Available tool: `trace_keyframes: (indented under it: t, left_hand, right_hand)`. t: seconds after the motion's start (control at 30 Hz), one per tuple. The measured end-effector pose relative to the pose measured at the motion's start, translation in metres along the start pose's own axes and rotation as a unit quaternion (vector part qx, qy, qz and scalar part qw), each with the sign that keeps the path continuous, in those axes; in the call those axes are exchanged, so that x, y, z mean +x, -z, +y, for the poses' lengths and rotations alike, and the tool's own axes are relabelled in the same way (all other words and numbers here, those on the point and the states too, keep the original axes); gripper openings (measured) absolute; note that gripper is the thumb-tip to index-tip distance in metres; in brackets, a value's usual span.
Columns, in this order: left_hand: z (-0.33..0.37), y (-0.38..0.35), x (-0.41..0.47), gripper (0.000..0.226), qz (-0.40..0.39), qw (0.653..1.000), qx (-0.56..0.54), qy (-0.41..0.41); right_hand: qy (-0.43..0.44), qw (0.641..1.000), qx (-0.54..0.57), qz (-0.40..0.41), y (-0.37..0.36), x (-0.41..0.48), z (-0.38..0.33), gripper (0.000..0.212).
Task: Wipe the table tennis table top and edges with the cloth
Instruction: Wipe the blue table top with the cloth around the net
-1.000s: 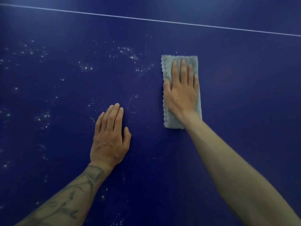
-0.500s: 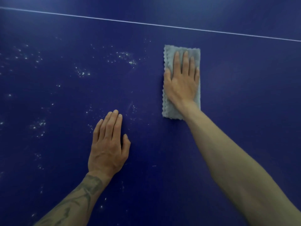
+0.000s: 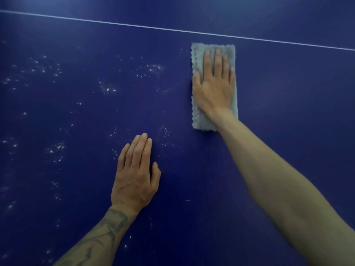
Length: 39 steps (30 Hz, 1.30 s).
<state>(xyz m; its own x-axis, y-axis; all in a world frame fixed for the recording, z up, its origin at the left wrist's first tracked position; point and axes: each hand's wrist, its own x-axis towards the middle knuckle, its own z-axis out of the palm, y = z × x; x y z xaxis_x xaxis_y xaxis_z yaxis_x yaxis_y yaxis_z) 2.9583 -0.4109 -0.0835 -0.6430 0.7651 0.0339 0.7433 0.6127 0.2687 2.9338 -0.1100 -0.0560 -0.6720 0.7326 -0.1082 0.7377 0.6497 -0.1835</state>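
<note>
The dark blue table tennis table top [image 3: 288, 112] fills the head view. A folded light grey cloth [image 3: 197, 54] with scalloped edges lies flat on it, just below a thin white line [image 3: 134, 25]. My right hand [image 3: 214, 87] presses flat on the cloth with straight fingers pointing away from me. My left hand [image 3: 135, 173] rests flat on the bare table surface, nearer to me and left of the cloth, holding nothing.
White dust specks [image 3: 107, 89] are scattered over the left half of the table top, with more specks [image 3: 153, 68] just left of the cloth. The surface right of the cloth looks free of specks.
My right hand has pushed the cloth away from me, closer to the white line. My left hand has stayed flat on the table.
</note>
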Motion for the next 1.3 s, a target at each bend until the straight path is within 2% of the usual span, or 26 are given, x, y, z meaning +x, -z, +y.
trace_keyframes:
  t: [0.1, 0.23, 0.3, 0.43, 0.57, 0.63, 0.77, 0.83, 0.97, 1.03, 1.1, 1.13, 1.2, 1.3]
  left_hand:
    - [0.0, -0.002, 0.0, 0.06, -0.001, 1.0, 0.001, -0.002]
    - [-0.001, -0.001, -0.001, 0.061, -0.007, 1.0, 0.007, -0.001]
    - [-0.001, -0.001, 0.0, 0.061, -0.009, 1.0, 0.009, 0.0]
    - [0.001, 0.0, 0.001, 0.06, -0.007, 1.0, 0.004, 0.0]
    - [0.0, 0.0, 0.001, 0.06, -0.005, 1.0, 0.003, 0.0]
    - [0.0, -0.001, 0.001, 0.06, -0.005, 1.0, 0.01, -0.001]
    - [0.0, 0.001, 0.002, 0.061, 0.001, 1.0, 0.013, -0.003]
    - [0.001, 0.002, 0.002, 0.06, 0.004, 1.0, 0.005, 0.0]
    - [0.002, 0.002, 0.002, 0.06, 0.003, 1.0, 0.002, 0.001]
    - [0.003, 0.003, 0.003, 0.06, 0.001, 1.0, 0.0, -0.002]
    - [0.004, 0.005, 0.005, 0.059, 0.012, 1.0, -0.015, 0.002]
    - [0.003, 0.007, 0.003, 0.058, 0.023, 0.999, -0.033, 0.009]
    - [-0.006, 0.014, -0.007, 0.059, 0.056, 0.995, -0.071, 0.029]
    - [-0.03, 0.023, -0.036, 0.058, 0.051, 0.996, -0.058, 0.041]
  right_hand:
    - [0.033, 0.999, 0.009, -0.014, -0.004, 0.026, -0.037, 0.07]
    - [0.208, 0.977, -0.032, -0.04, -0.015, -0.016, -0.059, 0.068]
    - [0.252, 0.966, -0.042, -0.036, -0.016, -0.038, -0.04, 0.068]
    - [0.173, 0.983, -0.059, -0.016, -0.011, -0.017, -0.01, 0.068]
    - [0.095, 0.995, -0.023, -0.011, -0.011, 0.01, -0.043, 0.069]
    - [0.126, 0.992, -0.016, -0.019, -0.018, -0.006, -0.06, 0.07]
    - [0.253, 0.967, -0.02, -0.032, -0.027, -0.081, -0.057, 0.069]
    - [0.253, 0.966, -0.026, -0.04, -0.025, -0.103, -0.033, 0.069]
    - [0.122, 0.991, -0.048, -0.028, -0.012, -0.085, 0.003, 0.069]
    - [0.054, 0.998, -0.026, -0.014, -0.009, -0.066, -0.008, 0.068]
    - [0.024, 1.0, -0.006, -0.008, -0.014, -0.059, -0.037, 0.07]
    - [0.035, 0.999, -0.005, -0.016, -0.018, -0.064, -0.052, 0.07]
    - [0.11, 0.993, -0.022, -0.029, -0.029, -0.096, -0.077, 0.071]
    - [0.212, 0.976, -0.02, -0.038, -0.037, -0.16, -0.071, 0.068]
